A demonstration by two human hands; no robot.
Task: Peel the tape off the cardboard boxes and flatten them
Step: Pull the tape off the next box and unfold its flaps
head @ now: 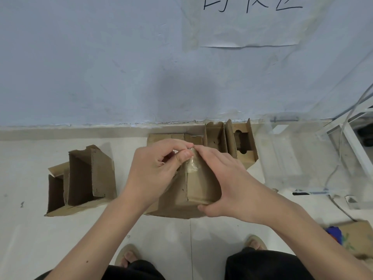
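Brown cardboard box [198, 186], small and still closed, sits in both hands above the pale floor [30, 229], in front of the person's knees. Left hand [155, 170] comes in from the lower left, fingers curled, thumb and forefinger pinching a strip of clear tape [190, 165] at the box's top edge. Right hand [226, 182] lies over the box's right side, fingers stretched to the top edge beside the tape, thumb hooked under the near bottom corner. Opened brown cardboard boxes stand on the floor at left [84, 178] and against the grey wall [232, 142].
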